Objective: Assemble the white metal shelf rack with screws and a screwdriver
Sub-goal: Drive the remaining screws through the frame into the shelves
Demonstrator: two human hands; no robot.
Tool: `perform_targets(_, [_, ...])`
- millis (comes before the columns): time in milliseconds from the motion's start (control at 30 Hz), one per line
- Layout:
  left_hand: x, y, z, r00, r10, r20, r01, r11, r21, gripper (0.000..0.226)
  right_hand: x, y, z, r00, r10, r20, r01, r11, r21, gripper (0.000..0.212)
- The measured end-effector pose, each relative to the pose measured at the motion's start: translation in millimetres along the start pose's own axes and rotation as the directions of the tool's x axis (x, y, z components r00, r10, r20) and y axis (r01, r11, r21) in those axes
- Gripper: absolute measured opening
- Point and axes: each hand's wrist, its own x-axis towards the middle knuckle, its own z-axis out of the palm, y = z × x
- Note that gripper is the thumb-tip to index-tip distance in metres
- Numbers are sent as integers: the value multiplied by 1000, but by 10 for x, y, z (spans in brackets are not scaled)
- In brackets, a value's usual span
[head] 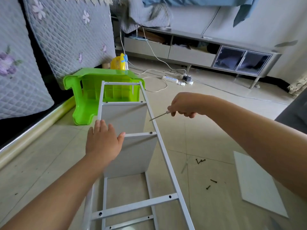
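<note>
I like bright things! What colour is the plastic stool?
Bright green stool, seen in the head view.

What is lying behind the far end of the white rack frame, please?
A green plastic stool lies tipped on its side behind the rack frame, its ribbed underside showing through the bars. Whatever is behind the stool is mostly covered.

Pale tiled floor (216, 130); low grey cabinet (191, 53) along white wall (274, 22); quilted floral mattress (69, 35) left

- one white rack frame (159, 135), two shelf panels fitted;
- one loose white panel (259, 188);
- one screwdriver (159, 116);
- four loose screws (213, 181);
- one green stool (86, 90)
</note>
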Motion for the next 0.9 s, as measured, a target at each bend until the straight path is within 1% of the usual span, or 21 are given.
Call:
perform_targets(67, [-14, 42, -25, 1000, 21, -14, -20, 1000, 9, 62, 70, 312, 146, 995, 31, -96, -31, 1000, -1, 27])
perform_targets(100, [-21, 84, -37, 999, 39, -17, -39, 999, 14, 62, 137, 482, 281, 988, 66, -137, -65, 998, 15, 29])
perform_targets(133, [-21, 147, -49, 998, 67, -21, -67, 998, 13, 63, 208, 658, 449, 982, 119, -148, -112, 992, 58, 31])
perform_targets(233, [36, 429, -75, 984, 180, -19, -180, 983, -40, 62, 419, 1107, 1172, 963, 242, -116, -227, 965, 132, 32])
perform_targets(300, [90, 680, -99, 969, 247, -11, -246, 962, -117, 60, 462, 1327, 1720, 954, 292, -62, -281, 948, 148, 29])
perform_targets(367, [158, 898, -109, 955, 295, -33, -296, 941, -162, 58, 448, 1488, 2206, 941, 333, -54, -321, 933, 160, 27])
perform_targets(433, [248, 1053, -109, 939, 342, -45, -345, 930, -125, 59, 397, 1581, 2594, 935, 353, -46, -341, 925, 166, 23])
perform_targets(467, [291, 1112, -105, 931, 363, -30, -364, 926, -100, 61, 363, 1612, 2758, 936, 350, -36, -342, 928, 147, 20])
perform_targets(533, [359, 1203, -93, 934, 357, 30, -352, 929, -118, 63, 322, 1663, 3047, 929, 368, -40, -358, 921, 153, 22])
perform_targets(633, [409, 1288, -73, 947, 312, 77, -304, 947, -109, 65, 318, 1716, 3311, 915, 402, -43, -392, 908, 146, 26])
perform_targets(700, [426, 1297, -63, 947, 308, 96, -301, 950, -84, 67, 315, 1757, 3400, 925, 379, -44, -373, 922, 99, 26])
perform_targets(800, [431, 1294, -62, 935, 318, 158, -320, 947, -10, 65, 338, 1827, 3465, 946, 323, -5, -322, 946, 36, 30])
perform_targets(867, [434, 1298, -66, 928, 326, 179, -337, 941, 33, 64, 372, 1894, 3432, 956, 294, 5, -294, 955, 45, 34])
perform_targets(900, [428, 1303, -66, 926, 327, 186, -340, 940, 38, 64, 375, 1945, 3393, 950, 313, -7, -312, 947, 71, 35])
